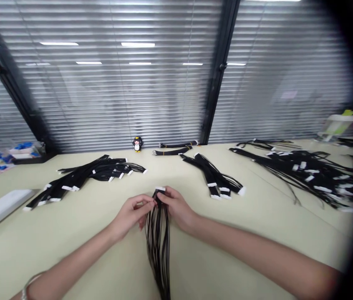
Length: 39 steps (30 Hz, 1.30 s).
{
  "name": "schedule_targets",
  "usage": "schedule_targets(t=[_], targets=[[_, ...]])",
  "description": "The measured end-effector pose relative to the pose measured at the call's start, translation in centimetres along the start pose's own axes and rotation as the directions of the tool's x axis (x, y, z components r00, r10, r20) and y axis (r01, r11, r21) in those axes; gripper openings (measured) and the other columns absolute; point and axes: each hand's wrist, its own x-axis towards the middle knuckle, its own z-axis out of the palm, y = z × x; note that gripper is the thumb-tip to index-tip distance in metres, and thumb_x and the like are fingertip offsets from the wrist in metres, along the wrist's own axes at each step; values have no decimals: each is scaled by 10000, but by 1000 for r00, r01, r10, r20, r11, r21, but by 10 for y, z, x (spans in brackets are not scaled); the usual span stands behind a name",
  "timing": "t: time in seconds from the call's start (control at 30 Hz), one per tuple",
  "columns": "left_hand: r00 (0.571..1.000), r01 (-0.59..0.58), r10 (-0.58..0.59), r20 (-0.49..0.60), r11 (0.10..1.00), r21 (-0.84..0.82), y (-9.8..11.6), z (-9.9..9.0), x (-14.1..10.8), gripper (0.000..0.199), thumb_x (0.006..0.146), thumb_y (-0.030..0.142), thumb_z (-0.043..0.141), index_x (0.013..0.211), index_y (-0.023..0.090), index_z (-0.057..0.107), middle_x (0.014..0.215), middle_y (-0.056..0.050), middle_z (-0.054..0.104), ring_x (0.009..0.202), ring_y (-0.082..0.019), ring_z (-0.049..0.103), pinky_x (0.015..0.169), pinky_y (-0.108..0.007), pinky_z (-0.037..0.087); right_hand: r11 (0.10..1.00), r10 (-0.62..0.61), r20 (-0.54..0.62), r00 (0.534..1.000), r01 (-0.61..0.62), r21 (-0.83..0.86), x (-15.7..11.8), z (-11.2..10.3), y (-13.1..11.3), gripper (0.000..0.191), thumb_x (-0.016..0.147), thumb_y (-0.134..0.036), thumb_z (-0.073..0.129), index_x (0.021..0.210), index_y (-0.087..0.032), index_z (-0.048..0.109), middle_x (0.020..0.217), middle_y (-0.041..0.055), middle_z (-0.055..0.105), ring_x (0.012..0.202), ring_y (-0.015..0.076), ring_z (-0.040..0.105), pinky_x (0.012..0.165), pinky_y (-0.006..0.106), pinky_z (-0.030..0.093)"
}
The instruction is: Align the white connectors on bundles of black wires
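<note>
A bundle of thin black wires (157,250) hangs down toward the lower edge of the view, with a white connector (160,189) at its top end. My right hand (176,207) grips the bundle just below the connector, its thumb in front and fingers behind. At the bundle's left side my left hand (134,213) pinches some of the wires between thumb and index finger. The wires fan apart below both hands. Its other fingers are partly hidden behind the wires.
Black cable bundles with white connectors lie at the left (82,177), at centre right (212,175) and in a larger pile at the right (308,171). A penguin figurine (137,144) stands by the window blinds. A long white box (3,210) rests on the pale table (101,266).
</note>
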Motion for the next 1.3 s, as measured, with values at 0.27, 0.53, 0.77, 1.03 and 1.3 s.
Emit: schedule_targets(t=[0.27, 0.53, 0.77, 1.03, 1.3], targets=[[998, -69, 68, -11, 989, -134, 2, 0, 1, 372, 737, 390, 578, 1031, 218, 428, 810, 16, 469, 603, -53, 504, 562, -210, 460, 963, 108, 49, 993, -117, 242, 1, -4, -3, 305, 657, -319, 721, 834, -165, 528, 834, 16, 576, 765, 137, 559, 767, 307, 434], [999, 22, -16, 30, 980, -196, -9, -10, 9, 316, 742, 336, 592, 989, 156, 511, 860, -25, 527, 781, -73, 518, 727, -213, 445, 1000, -7, 68, 998, 7, 6, -1, 1, 3, 231, 772, -352, 618, 836, -175, 485, 806, -7, 498, 785, 116, 500, 728, 267, 411], [999, -51, 48, -21, 990, -128, -9, -10, 7, 290, 733, 331, 602, 951, 146, 547, 960, -47, 549, 841, -86, 522, 768, -217, 443, 984, -26, 94, 995, 42, -170, -1, 1, 1, 313, 698, -292, 688, 876, -164, 464, 803, -16, 494, 758, 110, 478, 682, 244, 391], [999, -6, -1, -41, 985, -174, -8, -10, 7, 294, 723, 341, 613, 936, 145, 561, 947, -34, 538, 844, -82, 521, 805, -237, 453, 983, -33, 93, 995, 49, -175, 0, 0, 2, 243, 700, -197, 648, 870, -153, 479, 797, -9, 521, 760, 117, 503, 699, 254, 394], [1000, 19, -21, -9, 981, -192, -8, -12, 8, 288, 696, 308, 645, 907, 133, 560, 896, -31, 541, 802, -67, 526, 746, -194, 451, 966, -87, 173, 981, 125, -226, -2, -1, 3, 303, 705, -295, 677, 869, -161, 460, 812, -4, 504, 766, 122, 502, 685, 255, 406]])
